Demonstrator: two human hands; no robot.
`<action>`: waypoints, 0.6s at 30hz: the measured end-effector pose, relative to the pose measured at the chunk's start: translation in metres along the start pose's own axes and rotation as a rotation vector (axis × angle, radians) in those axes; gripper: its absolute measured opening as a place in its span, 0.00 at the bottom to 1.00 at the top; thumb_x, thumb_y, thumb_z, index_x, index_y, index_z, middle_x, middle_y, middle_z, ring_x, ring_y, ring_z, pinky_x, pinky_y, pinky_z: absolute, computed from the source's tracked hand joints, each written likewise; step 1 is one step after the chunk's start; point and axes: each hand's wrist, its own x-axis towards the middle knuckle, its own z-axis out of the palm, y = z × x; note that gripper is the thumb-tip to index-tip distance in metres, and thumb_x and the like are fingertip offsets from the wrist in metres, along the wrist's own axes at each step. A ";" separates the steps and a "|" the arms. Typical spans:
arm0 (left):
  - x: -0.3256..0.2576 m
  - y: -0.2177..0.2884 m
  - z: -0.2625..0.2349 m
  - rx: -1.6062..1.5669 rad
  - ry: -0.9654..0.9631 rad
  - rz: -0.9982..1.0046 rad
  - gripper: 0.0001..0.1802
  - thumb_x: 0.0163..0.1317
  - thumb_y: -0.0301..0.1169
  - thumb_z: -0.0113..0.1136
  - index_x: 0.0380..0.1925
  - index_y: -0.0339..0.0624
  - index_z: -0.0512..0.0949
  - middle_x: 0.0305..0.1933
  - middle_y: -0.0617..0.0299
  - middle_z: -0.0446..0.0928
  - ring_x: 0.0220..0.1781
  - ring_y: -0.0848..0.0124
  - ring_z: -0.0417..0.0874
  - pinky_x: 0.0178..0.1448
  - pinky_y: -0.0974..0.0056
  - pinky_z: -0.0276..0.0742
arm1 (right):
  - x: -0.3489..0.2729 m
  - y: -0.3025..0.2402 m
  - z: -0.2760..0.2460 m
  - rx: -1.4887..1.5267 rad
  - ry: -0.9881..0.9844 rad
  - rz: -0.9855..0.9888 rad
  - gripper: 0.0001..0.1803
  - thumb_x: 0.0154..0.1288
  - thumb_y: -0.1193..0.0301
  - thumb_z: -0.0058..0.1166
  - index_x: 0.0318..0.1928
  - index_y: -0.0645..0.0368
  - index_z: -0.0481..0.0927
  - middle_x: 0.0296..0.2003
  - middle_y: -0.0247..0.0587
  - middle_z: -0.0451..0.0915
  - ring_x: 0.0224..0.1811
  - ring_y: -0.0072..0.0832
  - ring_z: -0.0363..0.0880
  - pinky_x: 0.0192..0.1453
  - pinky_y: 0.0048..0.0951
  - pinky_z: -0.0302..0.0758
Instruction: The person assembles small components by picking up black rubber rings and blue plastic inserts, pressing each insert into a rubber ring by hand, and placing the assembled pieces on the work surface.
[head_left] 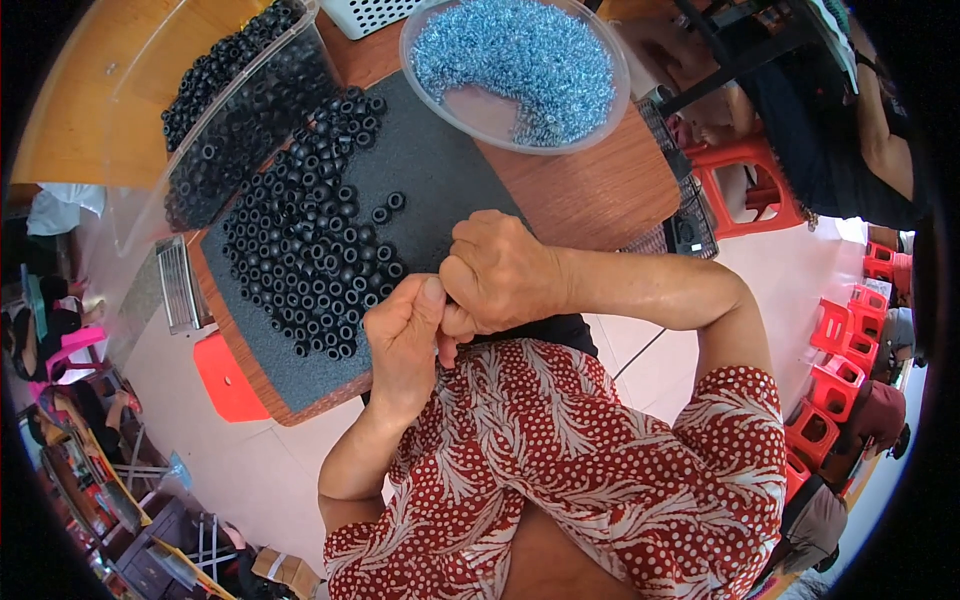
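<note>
My left hand (403, 330) and my right hand (503, 272) meet above the near edge of the table, fingers curled and thumbs pressed in. Whatever sits between the fingertips is hidden. Left of them, on a dark grey mat (425, 160), spreads a heap of black ring-shaped pieces (300, 240), each with a hole through it. Two loose black rings (388, 207) lie apart from the heap, just beyond my hands. At the far right of the mat, a round clear tub (480, 118) holds many small shiny blue-clear pieces (520, 55).
A clear plastic bin (235, 95) full of black rings stands at the far left. Behind the mat is a white perforated basket (365, 15). A red stool (228, 378) is by the table's left edge, another red stool (750, 185) at right. Other people sit around the room.
</note>
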 end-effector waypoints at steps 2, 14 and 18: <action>0.003 0.000 -0.003 0.039 0.000 -0.011 0.18 0.69 0.37 0.44 0.30 0.33 0.73 0.19 0.63 0.73 0.16 0.82 0.69 0.17 0.78 0.62 | -0.001 0.002 0.002 -0.008 0.006 0.009 0.15 0.34 0.65 0.54 0.13 0.56 0.61 0.09 0.40 0.65 0.11 0.34 0.65 0.16 0.34 0.63; 0.010 0.021 -0.005 -0.160 -0.034 -0.011 0.14 0.64 0.32 0.50 0.39 0.28 0.75 0.27 0.57 0.78 0.25 0.74 0.77 0.33 0.71 0.73 | 0.001 0.004 -0.002 -0.064 0.188 0.131 0.16 0.37 0.67 0.58 0.15 0.56 0.61 0.12 0.37 0.61 0.14 0.33 0.64 0.18 0.33 0.62; 0.013 0.017 -0.004 0.028 0.042 0.124 0.14 0.62 0.30 0.53 0.39 0.27 0.76 0.28 0.60 0.78 0.28 0.76 0.76 0.36 0.73 0.72 | 0.001 -0.001 -0.003 -0.163 0.112 0.119 0.16 0.39 0.66 0.58 0.17 0.56 0.62 0.14 0.37 0.63 0.18 0.32 0.65 0.20 0.32 0.61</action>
